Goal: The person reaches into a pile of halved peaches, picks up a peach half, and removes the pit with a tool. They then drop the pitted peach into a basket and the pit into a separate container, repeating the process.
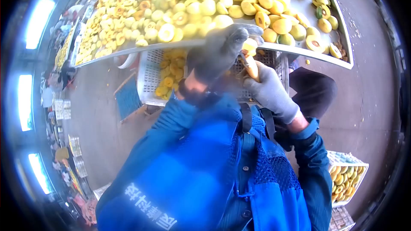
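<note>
In a dark grey glove, my left hand (220, 51) has its fingers closed around a yellow peach half (249, 46) just past the near edge of the metal table. My right hand (272, 92), in a lighter grey glove, grips the wooden handle of a small pitting tool (251, 67). The dark metal end of this tool meets the fruit between my hands. Part of the peach is hidden by the left fingers. Many cut yellow peach halves (207, 6) are piled on the table ahead, several showing reddish pit centres.
The metal table's raised rim (317, 54) runs in front of me. Below it stands a white plastic crate (149, 79) with yellow peach pieces. Another filled crate (349, 182) is at the lower right. A blue-topped stool (128, 97) stands left. A dark trouser leg (314, 87) shows at right.
</note>
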Tool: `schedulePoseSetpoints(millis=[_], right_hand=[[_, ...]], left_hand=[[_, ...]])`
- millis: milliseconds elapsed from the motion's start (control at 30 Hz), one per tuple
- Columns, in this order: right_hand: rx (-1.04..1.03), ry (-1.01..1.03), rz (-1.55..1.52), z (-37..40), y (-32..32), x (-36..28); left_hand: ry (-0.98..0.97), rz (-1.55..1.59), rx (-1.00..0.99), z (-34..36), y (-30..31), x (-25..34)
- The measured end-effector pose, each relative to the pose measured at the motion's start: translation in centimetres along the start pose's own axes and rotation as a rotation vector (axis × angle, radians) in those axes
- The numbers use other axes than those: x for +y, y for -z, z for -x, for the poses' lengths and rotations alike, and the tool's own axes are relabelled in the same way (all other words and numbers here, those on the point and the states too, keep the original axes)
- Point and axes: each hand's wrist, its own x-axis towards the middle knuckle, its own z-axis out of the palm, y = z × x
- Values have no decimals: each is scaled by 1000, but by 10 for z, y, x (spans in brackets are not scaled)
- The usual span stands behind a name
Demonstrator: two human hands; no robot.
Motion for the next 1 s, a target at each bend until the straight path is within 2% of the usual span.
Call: schedulePoseSetpoints(millis=[100,133,200,233,300,367,400,467,567,600,700,833,867,933,967,1000], right_hand=[[-45,-23,567,2,13,-9],[-47,32,663,1,12,-18],[58,229,192,0,3,-4],[8,58,-144,6,-4,-8],[-98,-136,-156,8,1,-13],[-89,96,330,3,4,-9],[-99,269,835,-6,12,-5],[-113,329,1028,-5,17,-2],[-74,43,70,-5,15,1],[-76,59,39,-9,12,-1],[132,322,575,-16,10,11],[129,352,646,-21,13,18],[92,375,741,-26,13,29],[49,296,658,-17,23,9],[30,256,618,-12,27,-1],[19,128,401,-4,26,-20]], left_hand=[[-115,-56,-74,-2,-2,-4],[-217,-152,-119,-8,5,1],[-133,-109,-108,-11,8,11],[-137,-89,-79,-8,6,12],[-147,-48,-21,-4,0,13],[-141,-62,72,2,-5,4],[-133,-91,129,4,-8,-3],[-141,-125,211,7,-14,-9],[-147,-157,286,7,-17,-2],[-146,-168,309,7,-18,1],[-143,-186,369,3,-26,8],[-142,-204,427,-5,-40,17],[-200,-238,370,-8,-36,10],[-308,-299,259,-11,-26,-1],[-248,-290,275,-13,-24,0],[-193,-193,277,-13,-23,1]])
